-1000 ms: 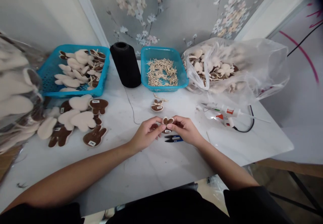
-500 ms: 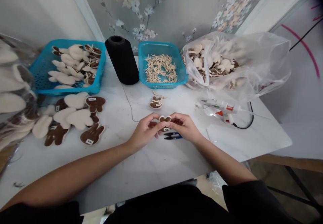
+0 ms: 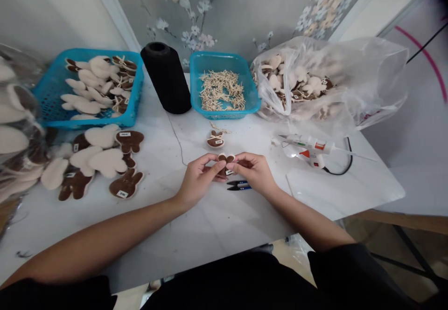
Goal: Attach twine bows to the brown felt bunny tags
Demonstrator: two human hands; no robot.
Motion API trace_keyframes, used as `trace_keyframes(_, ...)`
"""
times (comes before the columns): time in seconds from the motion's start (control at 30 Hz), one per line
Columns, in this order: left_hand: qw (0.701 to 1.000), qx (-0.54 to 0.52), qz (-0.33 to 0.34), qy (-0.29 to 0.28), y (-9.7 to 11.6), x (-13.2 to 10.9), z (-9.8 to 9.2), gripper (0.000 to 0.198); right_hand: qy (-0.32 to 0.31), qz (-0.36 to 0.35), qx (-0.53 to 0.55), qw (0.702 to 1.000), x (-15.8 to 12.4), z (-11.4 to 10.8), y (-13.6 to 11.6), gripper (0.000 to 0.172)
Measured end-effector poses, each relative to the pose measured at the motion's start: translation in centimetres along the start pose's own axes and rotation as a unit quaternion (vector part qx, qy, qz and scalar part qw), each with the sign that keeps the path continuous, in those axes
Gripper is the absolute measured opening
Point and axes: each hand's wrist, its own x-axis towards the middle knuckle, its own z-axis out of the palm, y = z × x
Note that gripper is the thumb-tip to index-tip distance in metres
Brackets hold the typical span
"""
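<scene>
Between both hands, over the middle of the table, is a small brown bunny-shaped plush piece (image 3: 229, 171) with pale edges and a white label. My left hand (image 3: 201, 175) pinches its left side, and my right hand (image 3: 252, 172) grips the right, thumbs at the ears. Fingers hide part of it. Thread snips (image 3: 238, 185) with dark blades and blue handles lie on the table just below the right hand. Beyond the hands rests another brown bunny piece (image 3: 214, 139) with a cream bow and a label.
At left, a blue basket (image 3: 135, 109) holds plush pieces, with loose bunny pieces (image 3: 126, 183) before it. A black thread cone (image 3: 167, 79), a blue tray (image 3: 255, 96) of cream bows and a filled plastic bag (image 3: 364, 81) stand behind. A glue gun (image 3: 317, 149) lies right.
The view has shifted slightly. Both hands still hold the bunny piece, which sits a little farther from the snips and is tilted slightly differently.
</scene>
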Motion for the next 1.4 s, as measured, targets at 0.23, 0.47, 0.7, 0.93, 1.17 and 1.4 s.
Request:
trace_keyframes(0.23,0.995,-0.071,-0.016,-0.066,-0.3,0.3,-0.2,0.033,-0.066,0.042,0.114,0.99,0.4,-0.4,-0.1,0.026)
trace_keyframes(0.47,0.981,-0.14,-0.064,-0.121,-0.3,0.6,-0.2,0.028,-0.124,0.092,0.225,0.962,0.6,-0.7,0.5,0.022)
trace_keyframes(0.7,0.993,-0.089,-0.045,-0.069,-0.6,0.7,0.2,0.027,-0.044,0.034,0.108,0.993,0.7,-0.6,0.0,0.025)
trace_keyframes(0.93,0.987,-0.113,-0.056,-0.104,-0.6,0.5,0.2,0.027,-0.047,0.034,0.108,0.992,0.7,-0.5,0.0,0.031)
trace_keyframes(1.17,0.989,-0.094,-0.08,-0.086,-0.7,0.5,-0.2,0.024,-0.054,0.042,-0.186,0.98,-1.3,-3.1,-1.9,0.039)
trace_keyframes(1.4,0.992,-0.078,-0.093,-0.03,-0.5,0.9,-0.8,0.024,0.436,0.124,-0.507,0.733,-8.6,-14.7,0.8,0.059)
